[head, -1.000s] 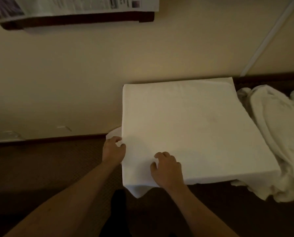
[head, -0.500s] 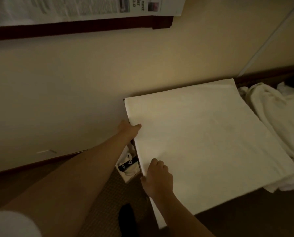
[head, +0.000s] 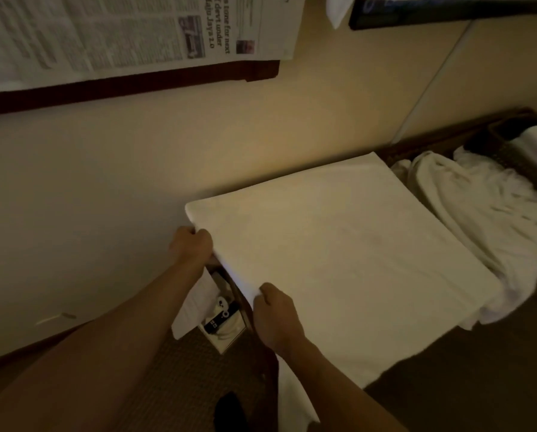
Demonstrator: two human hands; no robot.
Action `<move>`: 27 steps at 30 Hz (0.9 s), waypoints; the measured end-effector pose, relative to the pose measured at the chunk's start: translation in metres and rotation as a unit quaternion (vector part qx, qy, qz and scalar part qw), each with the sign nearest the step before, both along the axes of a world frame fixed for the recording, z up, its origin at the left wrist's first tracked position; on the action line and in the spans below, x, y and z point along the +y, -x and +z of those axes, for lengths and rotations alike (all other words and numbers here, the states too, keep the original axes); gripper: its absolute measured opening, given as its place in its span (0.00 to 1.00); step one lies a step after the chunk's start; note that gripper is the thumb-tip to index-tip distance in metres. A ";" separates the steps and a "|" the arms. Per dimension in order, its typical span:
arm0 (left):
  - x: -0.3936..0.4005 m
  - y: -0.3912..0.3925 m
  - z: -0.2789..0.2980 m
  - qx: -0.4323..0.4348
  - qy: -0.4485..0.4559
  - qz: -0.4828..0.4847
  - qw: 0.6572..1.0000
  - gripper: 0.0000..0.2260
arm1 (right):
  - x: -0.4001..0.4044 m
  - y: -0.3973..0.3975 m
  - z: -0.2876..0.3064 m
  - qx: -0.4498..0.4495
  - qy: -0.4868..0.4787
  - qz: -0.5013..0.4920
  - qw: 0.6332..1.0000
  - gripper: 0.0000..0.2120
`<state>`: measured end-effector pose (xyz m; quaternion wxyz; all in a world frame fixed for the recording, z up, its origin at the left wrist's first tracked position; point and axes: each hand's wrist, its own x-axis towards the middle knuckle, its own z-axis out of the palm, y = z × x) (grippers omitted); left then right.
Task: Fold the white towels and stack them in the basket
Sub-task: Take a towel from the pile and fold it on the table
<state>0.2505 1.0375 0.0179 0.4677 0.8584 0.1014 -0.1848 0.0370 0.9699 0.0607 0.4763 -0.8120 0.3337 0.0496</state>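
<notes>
Towel (head: 348, 260) lies spread flat and white over the table, which it covers almost fully, and in the head view the left hand (head: 192, 246) pinches its left edge near the far corner while the right hand (head: 275, 314) grips the same edge nearer to the person; I judge that the folding of this one is only starting. At the right a crumpled heap of towels (head: 479, 219) waits unfolded, and beyond it the basket (head: 510, 151) seems to hold one folded towel already; so most of the work is left.
</notes>
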 end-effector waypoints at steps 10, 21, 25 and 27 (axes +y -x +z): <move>-0.121 0.032 0.092 -0.155 0.119 0.008 0.981 0.12 | -0.100 0.013 0.047 -0.128 -0.028 -0.083 0.988 0.14; -0.437 0.113 0.101 -0.190 0.110 -0.262 0.940 0.19 | -0.398 0.098 0.031 -0.167 -0.052 -0.297 0.939 0.11; -0.469 0.132 0.048 -0.062 0.078 -0.304 0.947 0.31 | -0.476 0.110 -0.030 0.023 -0.006 -0.225 0.974 0.11; -0.460 0.123 0.016 -0.103 0.000 -0.306 0.946 0.24 | -0.507 0.104 -0.050 0.076 -0.008 -0.189 0.979 0.14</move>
